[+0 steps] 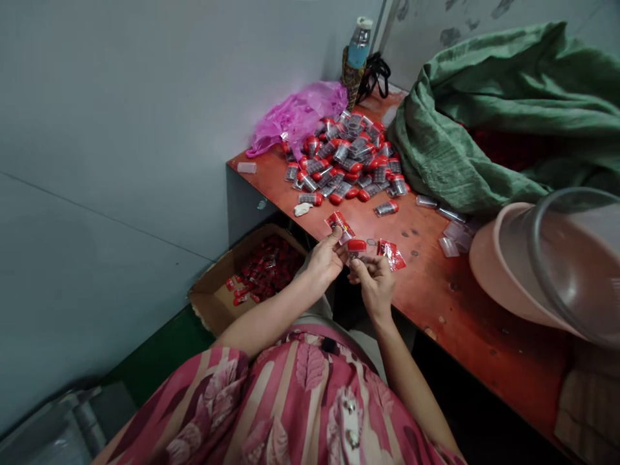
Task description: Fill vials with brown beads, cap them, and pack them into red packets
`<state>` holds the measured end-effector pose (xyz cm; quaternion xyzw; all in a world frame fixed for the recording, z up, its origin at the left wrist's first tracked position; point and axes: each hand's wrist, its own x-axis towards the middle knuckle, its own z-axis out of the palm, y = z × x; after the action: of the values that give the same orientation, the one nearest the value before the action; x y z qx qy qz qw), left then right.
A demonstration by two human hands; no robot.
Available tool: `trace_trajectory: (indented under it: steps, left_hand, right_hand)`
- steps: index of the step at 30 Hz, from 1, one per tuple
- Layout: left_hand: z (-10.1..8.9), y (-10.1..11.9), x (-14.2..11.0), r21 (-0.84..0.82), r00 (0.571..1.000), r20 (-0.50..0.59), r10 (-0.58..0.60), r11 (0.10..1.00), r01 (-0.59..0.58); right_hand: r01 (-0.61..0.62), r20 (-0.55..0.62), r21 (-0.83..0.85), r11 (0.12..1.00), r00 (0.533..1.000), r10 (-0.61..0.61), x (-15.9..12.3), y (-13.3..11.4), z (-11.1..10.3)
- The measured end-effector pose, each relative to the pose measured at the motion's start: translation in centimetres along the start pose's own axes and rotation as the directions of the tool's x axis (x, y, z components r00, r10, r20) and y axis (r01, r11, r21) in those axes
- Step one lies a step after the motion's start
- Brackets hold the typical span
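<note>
Left grip (327, 259), thumb against fingers, on a glossy red packet (341, 223); right grip (374, 279) likewise on a clear, red-topped container (357, 247).

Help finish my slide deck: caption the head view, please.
Left hand holds a red packet, right hand a red-capped container, by the edge of a reddish table heaped with similar containers.
</note>
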<state>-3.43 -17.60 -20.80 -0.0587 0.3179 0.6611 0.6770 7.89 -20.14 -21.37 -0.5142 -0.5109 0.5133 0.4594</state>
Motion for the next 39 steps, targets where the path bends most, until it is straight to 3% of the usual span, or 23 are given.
trace_trajectory:
  steps: [6,14,21,27,33,39]
  left_hand:
    - [0.4,-1.3,-0.1,0.087,1.0,0.018,0.014,0.996,-0.016]
    - [0.7,-1.5,-0.8,0.278,0.979,0.176,0.099,0.949,-0.146]
    - [-0.2,-1.4,0.1,0.4,0.977,0.214,0.011,0.911,-0.098]
    - [-0.1,-0.6,-0.1,0.533,0.961,0.265,-0.082,0.843,-0.075]
    - [0.2,-0.6,0.2,0.563,0.975,0.221,0.01,0.815,-0.136]
    - [0.1,-0.1,0.0,0.548,0.945,0.321,-0.067,0.827,-0.128]
  right_hand:
    - [-0.003,-0.034,-0.006,1.0,0.999,0.003,0.0,0.3,-0.6]
    - [-0.056,0.017,0.097,0.994,0.998,0.054,0.5,0.3,-1.0]
    - [0.08,-0.072,-0.057,0.995,0.994,-0.084,0.3,1.1,-0.9]
    - [-0.065,0.078,0.153,0.986,0.996,0.053,0.8,1.1,-1.6]
    - [0.048,-0.02,-0.022,0.999,0.999,-0.049,0.7,0.9,-1.7]
    - [-0.027,0.099,0.143,0.989,0.995,0.013,0.8,0.5,-2.0]
